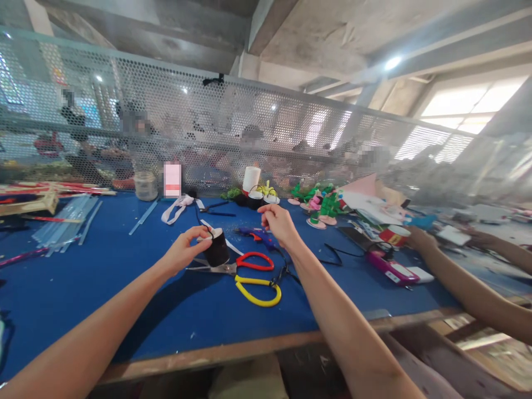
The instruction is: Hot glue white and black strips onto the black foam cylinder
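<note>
My left hand [183, 250] grips a black spool of ribbon [216, 247], held just above the blue table [83, 277]. My right hand [279, 220] is raised to the spool's right, fingers pinched on a thin black ribbon strand [282, 265] that hangs down toward the table. Scissors with one red and one yellow handle [249, 274] lie on the table directly below and between my hands. A blue glue gun [254, 235] lies just behind them.
A co-worker's arm and hand [419, 239] reach in from the right by a red tape roll [394, 235] and a pink device [390, 267]. Clear plastic strips [66, 224] lie at left, small green-and-pink craft pieces [322, 208] at back. A perforated metal screen [208, 127] closes the far side.
</note>
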A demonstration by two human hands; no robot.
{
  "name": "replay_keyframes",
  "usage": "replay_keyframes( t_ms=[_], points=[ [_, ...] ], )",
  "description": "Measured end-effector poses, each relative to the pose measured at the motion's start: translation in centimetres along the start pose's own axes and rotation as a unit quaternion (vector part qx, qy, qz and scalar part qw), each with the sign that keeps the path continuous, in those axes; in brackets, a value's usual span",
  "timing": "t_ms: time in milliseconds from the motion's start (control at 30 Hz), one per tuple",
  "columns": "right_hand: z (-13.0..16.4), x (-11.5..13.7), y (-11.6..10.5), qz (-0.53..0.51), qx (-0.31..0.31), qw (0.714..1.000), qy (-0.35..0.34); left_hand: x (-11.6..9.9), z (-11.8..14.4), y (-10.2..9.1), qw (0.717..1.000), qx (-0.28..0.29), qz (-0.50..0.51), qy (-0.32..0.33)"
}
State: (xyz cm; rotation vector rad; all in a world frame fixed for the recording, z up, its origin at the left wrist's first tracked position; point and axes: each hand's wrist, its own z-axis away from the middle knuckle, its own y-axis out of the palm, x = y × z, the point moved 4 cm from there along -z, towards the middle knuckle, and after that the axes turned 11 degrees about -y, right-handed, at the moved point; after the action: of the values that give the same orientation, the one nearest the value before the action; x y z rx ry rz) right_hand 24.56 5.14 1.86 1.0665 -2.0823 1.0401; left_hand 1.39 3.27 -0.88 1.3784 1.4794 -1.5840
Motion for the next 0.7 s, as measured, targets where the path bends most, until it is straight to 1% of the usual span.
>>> replay_keyframes(
  t_ms=[67, 133, 167, 233, 267, 367, 433, 500, 533, 600, 633, 667, 700],
  points=[
    [-0.3, -0.9, -0.3, 0.128, 0.039, 0.991, 0.006, 0.0, -0.1, -0.1, 1.000, -0.006, -0.012, -0.001],
    [-0.2, -2.1, -0.2, 0.242, 0.105, 0.964, 0.025, 0.0, -0.1, -0.2, 1.000, -0.010, -0.025, -0.002],
    [0.1, -2.8, 0.0, 0.273, 0.139, 0.951, 0.038, 0.0, -0.2, -0.2, 0.999, -0.011, -0.031, -0.003],
    [0.6, -3.9, 0.5, 0.289, 0.188, 0.937, 0.058, -0.1, -0.2, -0.3, 0.999, -0.011, -0.040, -0.005],
    [0.8, -4.3, 0.7, 0.286, 0.195, 0.936, 0.064, -0.1, -0.3, -0.3, 0.999, -0.012, -0.042, -0.006],
    [1.1, -4.8, 1.2, 0.273, 0.184, 0.941, 0.073, 0.0, -0.4, -0.3, 0.999, -0.015, -0.040, -0.010],
    [1.2, -4.6, 1.3, 0.267, 0.168, 0.946, 0.073, 0.2, -0.4, -0.4, 0.999, -0.011, -0.039, -0.010],
    [1.1, -3.9, 1.0, 0.236, 0.121, 0.962, 0.066, 0.3, -0.4, -0.5, 0.999, -0.002, -0.033, -0.013],
    [1.0, -3.3, 0.7, 0.191, 0.082, 0.976, 0.059, 0.4, -0.4, -0.5, 1.000, 0.002, -0.027, -0.016],
    [1.1, -1.9, 0.1, 0.047, 0.007, 0.997, 0.053, 0.5, -0.4, -0.7, 1.000, 0.014, -0.011, -0.024],
    [1.3, -1.2, 0.0, -0.030, -0.005, 0.998, 0.058, 0.6, -0.5, -0.7, 0.999, 0.022, -0.004, -0.029],
    [1.5, -0.5, 0.1, -0.090, 0.010, 0.993, 0.070, 0.6, -0.5, -0.8, 0.999, 0.031, 0.002, -0.033],
    [1.9, 0.2, 0.4, -0.127, 0.040, 0.988, 0.080, 0.7, -0.5, -0.8, 0.999, 0.038, 0.007, -0.036]
  ],
)
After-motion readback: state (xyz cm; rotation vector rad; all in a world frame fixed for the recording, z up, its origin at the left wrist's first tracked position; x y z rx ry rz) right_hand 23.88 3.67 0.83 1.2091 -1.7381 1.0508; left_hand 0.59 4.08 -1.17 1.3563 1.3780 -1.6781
